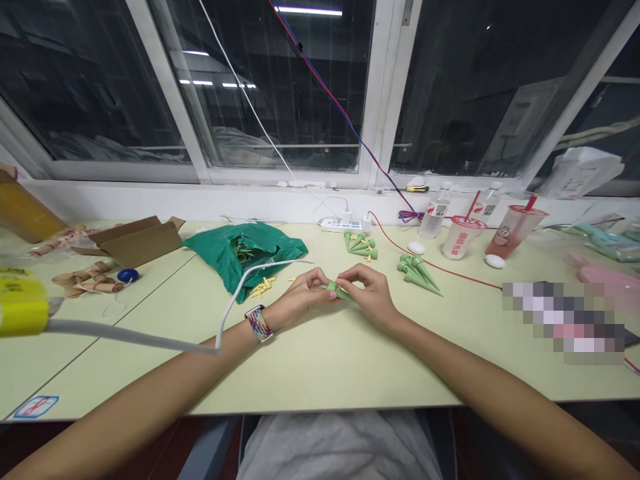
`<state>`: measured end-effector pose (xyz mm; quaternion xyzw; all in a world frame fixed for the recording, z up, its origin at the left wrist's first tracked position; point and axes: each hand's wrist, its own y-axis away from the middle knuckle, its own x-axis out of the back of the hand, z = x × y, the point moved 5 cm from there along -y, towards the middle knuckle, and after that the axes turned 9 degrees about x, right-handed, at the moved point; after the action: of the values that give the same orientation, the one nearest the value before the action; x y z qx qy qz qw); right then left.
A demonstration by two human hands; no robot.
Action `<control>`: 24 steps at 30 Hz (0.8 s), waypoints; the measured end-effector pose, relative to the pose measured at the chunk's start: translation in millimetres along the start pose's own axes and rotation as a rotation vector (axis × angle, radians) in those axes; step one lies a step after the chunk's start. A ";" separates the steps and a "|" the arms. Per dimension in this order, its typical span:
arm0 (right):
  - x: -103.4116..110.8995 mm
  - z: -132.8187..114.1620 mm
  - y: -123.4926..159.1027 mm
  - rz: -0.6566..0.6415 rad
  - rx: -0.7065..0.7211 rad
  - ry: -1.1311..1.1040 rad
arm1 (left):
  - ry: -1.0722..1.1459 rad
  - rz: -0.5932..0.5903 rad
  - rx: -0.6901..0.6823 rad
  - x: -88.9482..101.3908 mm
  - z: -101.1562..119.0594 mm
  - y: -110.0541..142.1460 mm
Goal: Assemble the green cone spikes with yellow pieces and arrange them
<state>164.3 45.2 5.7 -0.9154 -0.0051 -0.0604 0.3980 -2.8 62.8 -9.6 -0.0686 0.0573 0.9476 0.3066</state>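
Both my hands meet at the middle of the pale table [320, 360] on one small green cone-shaped plastic piece [337, 290]. My left hand [305, 288] pinches its left end with closed fingers; a beaded watch band sits on that wrist. My right hand [367, 290] curls round its right part. Small yellow pieces [263, 287] lie just left of my left hand. Two groups of green cones lie beyond: one [419, 272] to the right, one [361, 245] near the power strip.
A green plastic bag [245, 250] lies open behind my left hand. A cardboard box [135, 240] and brown rolls sit at far left. A white cable [150, 337] crosses my left forearm. Two drink cups [463, 237] and a bottle [434, 213] stand at back right, by a red wire.
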 end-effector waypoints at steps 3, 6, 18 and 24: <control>0.8 -1.0 -0.7 -0.016 0.002 0.012 | 0.030 -0.012 -0.004 0.5 -2.3 -0.6; 1.5 -0.1 -1.8 -0.023 0.014 -0.004 | 0.065 -0.013 -0.023 2.6 -3.3 -2.1; 5.5 7.6 -3.4 -0.004 -0.089 0.020 | 0.082 0.005 0.054 1.9 -5.2 -4.4; 3.0 14.3 -2.2 -0.022 -0.105 0.009 | 0.120 -0.057 0.078 3.7 -9.5 -7.4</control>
<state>168.7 57.0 -2.0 -0.9347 -0.0102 -0.0688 0.3487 -0.5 69.4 -20.1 -0.1150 0.1106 0.9297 0.3321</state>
